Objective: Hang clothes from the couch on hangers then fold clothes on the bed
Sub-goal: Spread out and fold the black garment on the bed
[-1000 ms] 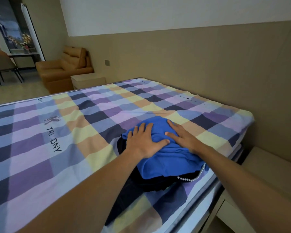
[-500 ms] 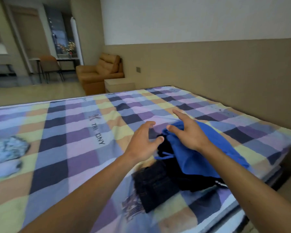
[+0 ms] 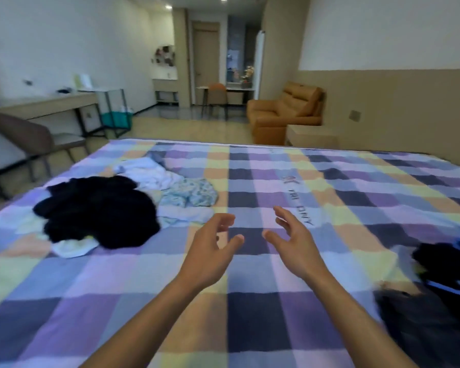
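Both hands are hovering over the bed (image 3: 117,288), palms turned toward each other and a gap showing between them. The left hand (image 3: 213,251) is holding nothing, with its fingers loosely curved and apart. The right hand (image 3: 295,243) is likewise spread and bare, with its fingers reaching slightly farther forward. Neither is touching the checked sheet or any cloth.

A wide stretch of bare sheet is lying under and around the hands, running from the near edge to the far edge. To the left, well apart from the left hand, the unfolded clothes are lying in a heap. A black garment (image 3: 98,211) is bunching near the bed's left edge, a white one (image 3: 146,171) is spreading behind it, and a pale blue patterned one (image 3: 189,192) is lying just beside both. To the right, a stack of dark and blue clothes (image 3: 441,274) is sitting by the picture's border, partly cut off.

Beyond the bed's far edge, open floor (image 3: 183,126) is stretching toward the couch (image 3: 284,110), which is standing against the right wall with a low side table (image 3: 311,135) just beside it. A chair (image 3: 24,134) and a desk (image 3: 37,104) are standing off the left edge.
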`<state>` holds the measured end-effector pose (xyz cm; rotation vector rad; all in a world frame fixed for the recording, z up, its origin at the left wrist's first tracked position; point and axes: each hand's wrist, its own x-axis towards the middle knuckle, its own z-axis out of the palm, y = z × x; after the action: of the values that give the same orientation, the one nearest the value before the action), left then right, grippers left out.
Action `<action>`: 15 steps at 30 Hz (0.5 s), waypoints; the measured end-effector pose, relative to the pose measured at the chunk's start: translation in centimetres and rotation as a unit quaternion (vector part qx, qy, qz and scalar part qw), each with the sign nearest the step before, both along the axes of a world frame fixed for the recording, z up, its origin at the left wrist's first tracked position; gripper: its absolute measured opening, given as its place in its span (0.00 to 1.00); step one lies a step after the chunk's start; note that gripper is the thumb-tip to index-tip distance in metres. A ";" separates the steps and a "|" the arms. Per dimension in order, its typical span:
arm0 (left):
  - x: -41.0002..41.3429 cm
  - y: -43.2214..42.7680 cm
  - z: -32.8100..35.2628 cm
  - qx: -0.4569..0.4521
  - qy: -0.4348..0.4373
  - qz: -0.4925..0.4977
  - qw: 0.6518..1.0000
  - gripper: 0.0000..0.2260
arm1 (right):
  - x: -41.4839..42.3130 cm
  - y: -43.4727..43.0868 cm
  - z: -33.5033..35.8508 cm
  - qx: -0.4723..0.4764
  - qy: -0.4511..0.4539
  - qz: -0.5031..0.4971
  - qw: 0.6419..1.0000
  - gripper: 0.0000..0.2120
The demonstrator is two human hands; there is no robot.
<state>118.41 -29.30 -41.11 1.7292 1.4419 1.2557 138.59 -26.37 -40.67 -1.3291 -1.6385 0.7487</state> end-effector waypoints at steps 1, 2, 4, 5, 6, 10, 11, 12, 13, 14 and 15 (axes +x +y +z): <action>-2.0 -0.3 -0.7 -0.007 0.003 0.016 1.000 0.18 | -2.5 0.3 -0.6 -0.006 0.004 0.017 1.000 0.29; -4.0 -0.6 -1.5 -0.011 0.006 0.032 0.999 0.20 | -4.9 0.5 -1.4 -0.013 0.004 0.032 0.999 0.29; -7.8 -1.0 -3.0 -0.019 0.019 0.063 0.998 0.18 | -9.4 0.7 -2.7 -0.028 0.003 0.063 0.998 0.28; -9.5 -1.0 -3.7 -0.021 0.037 0.078 0.996 0.16 | -11.2 0.7 -3.3 -0.037 0.006 0.071 0.997 0.28; -11.2 -0.9 -4.4 -0.027 0.056 0.097 0.993 0.16 | -13.1 0.7 -3.9 -0.047 0.007 0.082 0.996 0.28; -17.1 0.8 -6.4 -0.065 0.156 0.146 0.975 0.23 | -18.0 0.7 -5.0 -0.068 0.014 0.110 0.991 0.29; -18.3 1.7 -6.9 -0.083 0.206 0.159 0.962 0.23 | -18.8 0.7 -5.1 -0.071 0.015 0.113 0.991 0.29; -19.3 2.5 -7.5 -0.102 0.264 0.174 0.943 0.22 | -19.4 0.8 -5.2 -0.075 0.016 0.115 0.990 0.29; -20.2 3.4 -7.9 -0.118 0.318 0.183 0.923 0.21 | -19.9 0.8 -5.2 -0.075 0.011 0.121 0.990 0.29; -20.9 4.0 -8.3 -0.131 0.361 0.185 0.905 0.21 | -20.2 0.8 -5.2 -0.075 0.006 0.125 0.989 0.28; -21.5 4.7 -8.6 -0.146 0.390 0.184 0.891 0.21 | -20.4 0.8 -5.2 -0.072 0.001 0.125 0.989 0.28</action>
<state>96.95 -24.61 -49.68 1.8834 2.3607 0.4222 118.22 -25.58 -45.84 -1.2319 -1.7986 1.0344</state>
